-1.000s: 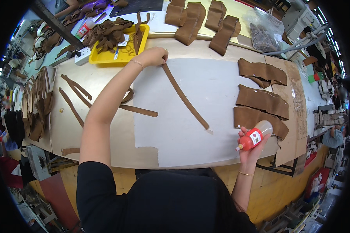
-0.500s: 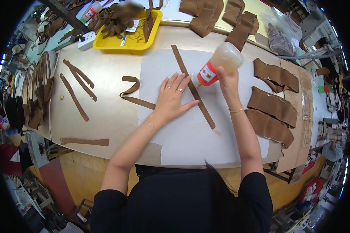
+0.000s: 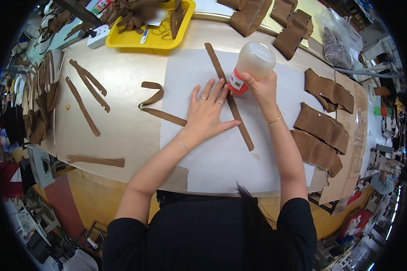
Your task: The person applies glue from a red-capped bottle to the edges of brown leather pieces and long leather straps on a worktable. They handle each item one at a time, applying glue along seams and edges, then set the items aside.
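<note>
A long brown strip (image 3: 238, 118) lies slantwise on a white sheet (image 3: 212, 171) in front of me. My left hand (image 3: 209, 107) rests flat with fingers spread, its fingertips and thumb on the strip's left edge. My right hand (image 3: 262, 90) grips a squeeze bottle (image 3: 257, 59) with a translucent body and red label. The bottle is tilted, its lower end close over the strip; its tip is hidden behind the label and my left fingers. A second brown strip (image 3: 165, 116), looped at its far end, lies left of my left wrist, partly under it.
At left on the table lie several short brown strips (image 3: 82, 106) beside a stack of brown pieces (image 3: 43, 101). A yellow tray (image 3: 167, 44) with brown strips stands at the back. Wide brown pieces (image 3: 323, 122) lie at right, by cardboard (image 3: 355, 135). A plastic bag (image 3: 339, 45) sits at back right.
The bottle in my right hand has become more upright, moving slightly left over the strip. My left hand stays spread on the strip's edge, a little further right.
</note>
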Demonstrator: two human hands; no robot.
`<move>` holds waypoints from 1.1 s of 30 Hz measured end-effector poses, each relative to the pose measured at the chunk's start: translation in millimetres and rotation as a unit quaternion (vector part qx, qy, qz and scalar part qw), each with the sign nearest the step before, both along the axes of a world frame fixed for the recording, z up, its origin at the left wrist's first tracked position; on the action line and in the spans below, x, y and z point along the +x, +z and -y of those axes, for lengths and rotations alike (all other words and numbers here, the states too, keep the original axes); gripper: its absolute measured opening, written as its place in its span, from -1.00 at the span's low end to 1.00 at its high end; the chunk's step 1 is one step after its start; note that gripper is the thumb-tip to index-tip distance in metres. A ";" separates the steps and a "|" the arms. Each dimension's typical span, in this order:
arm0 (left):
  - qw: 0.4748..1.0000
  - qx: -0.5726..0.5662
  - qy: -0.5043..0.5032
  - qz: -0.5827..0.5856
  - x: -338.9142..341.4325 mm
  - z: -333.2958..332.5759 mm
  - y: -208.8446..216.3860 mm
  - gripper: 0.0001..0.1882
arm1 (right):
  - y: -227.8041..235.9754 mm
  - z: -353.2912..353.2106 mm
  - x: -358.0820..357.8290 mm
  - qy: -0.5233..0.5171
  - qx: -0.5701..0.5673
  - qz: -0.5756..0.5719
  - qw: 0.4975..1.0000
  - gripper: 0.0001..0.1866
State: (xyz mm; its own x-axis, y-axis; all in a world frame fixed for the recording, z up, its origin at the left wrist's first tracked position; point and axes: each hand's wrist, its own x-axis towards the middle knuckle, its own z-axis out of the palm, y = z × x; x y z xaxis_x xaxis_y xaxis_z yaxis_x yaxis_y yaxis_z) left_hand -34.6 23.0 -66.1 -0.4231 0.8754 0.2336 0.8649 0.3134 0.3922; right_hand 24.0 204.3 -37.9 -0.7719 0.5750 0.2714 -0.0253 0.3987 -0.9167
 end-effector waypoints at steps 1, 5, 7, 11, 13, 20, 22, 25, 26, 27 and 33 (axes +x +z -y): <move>1.000 -0.004 -0.001 0.001 -0.3 -0.3 0.4 0.02 | 0.3 0.4 -0.3 0.000 0.007 0.007 1.000 -0.52; 1.000 -0.010 -0.007 -0.001 -0.7 -0.8 1.2 0.06 | -2.0 -1.0 -5.0 0.012 0.015 -0.012 1.000 -0.52; 1.000 -0.007 -0.008 -0.003 -0.7 -1.0 0.4 0.07 | -3.6 -0.7 -6.2 0.016 0.008 -0.022 1.000 -0.51; 1.000 -0.006 -0.009 -0.008 -0.9 -0.1 -0.7 0.07 | -3.6 0.8 -4.8 0.013 0.044 -0.001 0.999 -0.48; 1.000 -0.011 -0.011 -0.007 -1.2 -0.1 -0.8 0.06 | -5.8 -0.3 -3.6 0.015 0.048 0.000 0.999 -0.46; 1.000 -0.018 -0.011 -0.007 -0.8 -0.3 -0.1 0.04 | -4.4 2.7 5.5 0.035 0.030 0.015 0.999 -0.46; 1.000 -0.018 -0.010 -0.009 -0.8 -0.1 -1.0 0.05 | -3.2 4.2 8.2 0.039 0.042 0.011 0.998 -0.46; 1.000 -0.019 -0.012 -0.007 -0.2 -0.2 -0.8 0.08 | -4.3 5.8 13.9 0.042 0.038 0.008 0.998 -0.46; 1.000 -0.019 -0.011 -0.006 -0.2 -0.2 -0.9 0.09 | -4.1 6.3 15.6 0.044 0.041 0.012 0.998 -0.46; 1.000 -0.021 -0.011 -0.008 -0.1 -0.1 -1.5 0.10 | -3.2 7.0 17.6 0.045 0.045 0.016 0.998 -0.46; 0.999 -0.029 -0.011 -0.015 0.3 0.4 -4.1 0.14 | -2.4 9.1 30.8 0.053 0.065 0.024 0.996 -0.47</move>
State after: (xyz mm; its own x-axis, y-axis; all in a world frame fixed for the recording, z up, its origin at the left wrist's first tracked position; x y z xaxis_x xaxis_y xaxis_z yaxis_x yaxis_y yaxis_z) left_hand -34.3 22.6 -70.2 -0.3977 0.8966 0.1946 0.8826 0.3160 0.3480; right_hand 54.8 195.3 -40.2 -0.8402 0.4524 0.2988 -0.0300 0.5115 -0.8588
